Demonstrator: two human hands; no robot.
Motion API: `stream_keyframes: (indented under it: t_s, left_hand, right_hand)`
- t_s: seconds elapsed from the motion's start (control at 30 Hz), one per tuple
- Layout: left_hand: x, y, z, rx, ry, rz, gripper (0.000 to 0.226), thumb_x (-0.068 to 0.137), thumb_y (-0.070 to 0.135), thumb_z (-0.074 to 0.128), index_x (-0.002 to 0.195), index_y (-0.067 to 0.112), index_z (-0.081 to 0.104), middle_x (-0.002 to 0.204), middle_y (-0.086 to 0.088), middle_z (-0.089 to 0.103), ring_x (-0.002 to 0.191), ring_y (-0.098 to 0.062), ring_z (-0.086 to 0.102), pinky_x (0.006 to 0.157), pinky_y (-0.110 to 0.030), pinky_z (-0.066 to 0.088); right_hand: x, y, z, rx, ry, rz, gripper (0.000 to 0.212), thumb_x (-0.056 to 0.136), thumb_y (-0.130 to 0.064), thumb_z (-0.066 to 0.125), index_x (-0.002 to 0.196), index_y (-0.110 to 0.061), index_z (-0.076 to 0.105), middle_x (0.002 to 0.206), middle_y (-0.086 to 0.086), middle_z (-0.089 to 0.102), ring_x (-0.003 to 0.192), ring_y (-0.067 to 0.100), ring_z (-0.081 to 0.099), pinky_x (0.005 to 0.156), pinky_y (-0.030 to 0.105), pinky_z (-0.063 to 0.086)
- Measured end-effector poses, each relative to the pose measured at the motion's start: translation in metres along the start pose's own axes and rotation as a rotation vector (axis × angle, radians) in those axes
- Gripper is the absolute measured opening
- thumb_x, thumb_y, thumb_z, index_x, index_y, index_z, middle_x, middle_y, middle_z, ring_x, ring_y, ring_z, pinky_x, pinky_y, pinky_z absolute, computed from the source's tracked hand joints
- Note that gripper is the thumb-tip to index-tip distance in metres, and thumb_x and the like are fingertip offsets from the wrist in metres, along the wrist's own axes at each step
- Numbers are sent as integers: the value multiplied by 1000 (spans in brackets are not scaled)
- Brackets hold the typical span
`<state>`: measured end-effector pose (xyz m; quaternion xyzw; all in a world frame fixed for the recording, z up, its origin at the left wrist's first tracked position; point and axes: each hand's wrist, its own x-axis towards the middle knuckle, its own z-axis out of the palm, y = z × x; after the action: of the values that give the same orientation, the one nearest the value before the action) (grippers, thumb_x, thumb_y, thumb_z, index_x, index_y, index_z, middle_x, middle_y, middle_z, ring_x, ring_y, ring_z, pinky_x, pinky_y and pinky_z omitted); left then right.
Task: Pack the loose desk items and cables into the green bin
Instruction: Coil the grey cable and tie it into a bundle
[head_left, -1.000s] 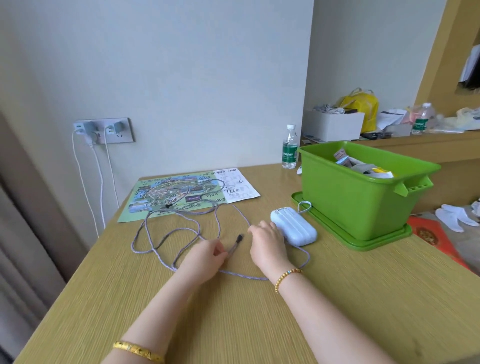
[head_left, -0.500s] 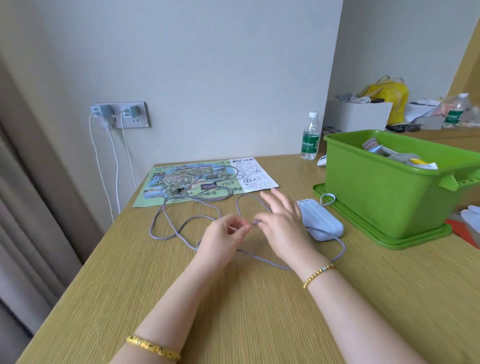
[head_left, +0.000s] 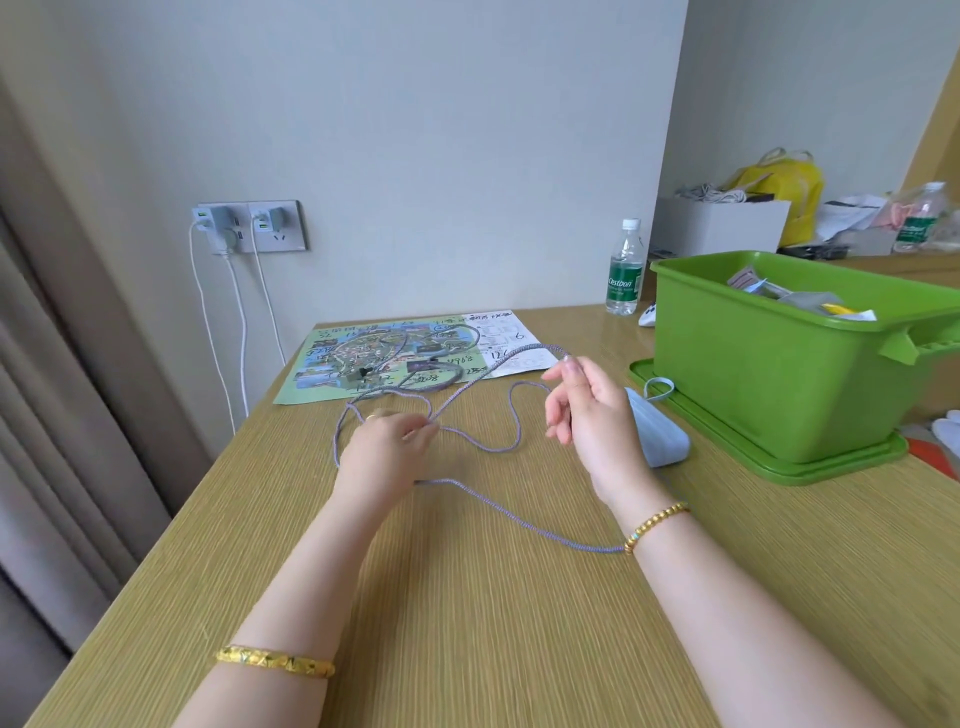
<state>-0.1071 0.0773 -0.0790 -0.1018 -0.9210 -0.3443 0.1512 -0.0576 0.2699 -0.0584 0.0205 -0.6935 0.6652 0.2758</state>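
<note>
Gold shows first on both wrists: a broad patterned bangle (head_left: 275, 661) on the left forearm and a beaded gold bracelet (head_left: 655, 525) on the right. Under the arms lies the yellow-green wood-grain desk (head_left: 467, 623). Across it runs a thin lilac braided cable (head_left: 519, 514), which passes from beneath the right wrist to under the left hand and then loops beyond it.

The left hand (head_left: 387, 452) rests low on the desk with its fingers curled, pinching the cable between thumb and forefinger. The right hand (head_left: 589, 410) is raised above the desk, thumb and forefinger pinching the cable at its fingertips, the other fingers loosely bent. A raised stretch of the cable slants between the two hands, which are held apart.

Just behind the right hand, partly hidden by it, lies a pale blue ribbed power bank (head_left: 660, 434) with a small loop strap. To the right of it stands the green plastic bin (head_left: 769, 364) on its green lid, with papers and small items inside. Beyond the left hand a printed map sheet (head_left: 332, 371) lies flat, with a darker grey cable (head_left: 431, 382) coiled on it. Farther off a clear water bottle (head_left: 625, 267) with a green label stands near the wall.
</note>
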Motion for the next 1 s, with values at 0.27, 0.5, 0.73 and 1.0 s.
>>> stream_keyframes:
  t_s: [0.27, 0.5, 0.73, 1.0]
  left_hand:
    - [0, -12, -9, 280, -231, -155, 20, 87, 16, 55, 106, 9, 56, 101, -12, 60, 96, -31, 58, 72, -30, 42]
    - [-2, 9, -16, -670, -37, -136, 21, 94, 13, 50, 90, 11, 70, 72, 3, 66, 67, -11, 59, 62, -19, 51]
    - [-16, 26, -30, -820, -324, 75, 27, 91, 16, 54, 76, 24, 75, 74, 12, 66, 67, -6, 50, 62, -20, 41]
    - [-14, 33, -31, -705, -208, 24, 24, 94, 24, 49, 83, 26, 71, 83, 13, 68, 78, 2, 56, 64, -9, 42]
  right_hand:
    - [2, -6, -5, 210, -22, 54, 31, 102, -22, 31, 84, -15, 56, 54, -3, 51, 36, 7, 36, 47, 22, 45]
    - [2, 6, -4, -150, -91, 258, 30, 101, -21, 30, 125, -19, 49, 54, 2, 58, 27, 5, 33, 42, 23, 43]
    - [3, 11, -2, -333, -183, 381, 21, 98, -17, 34, 106, -14, 53, 43, -1, 58, 23, 7, 32, 33, 18, 33]
    - [-10, 1, 7, -319, -432, 206, 19, 91, -19, 56, 88, -34, 68, 79, 5, 67, 66, 7, 52, 52, 11, 38]
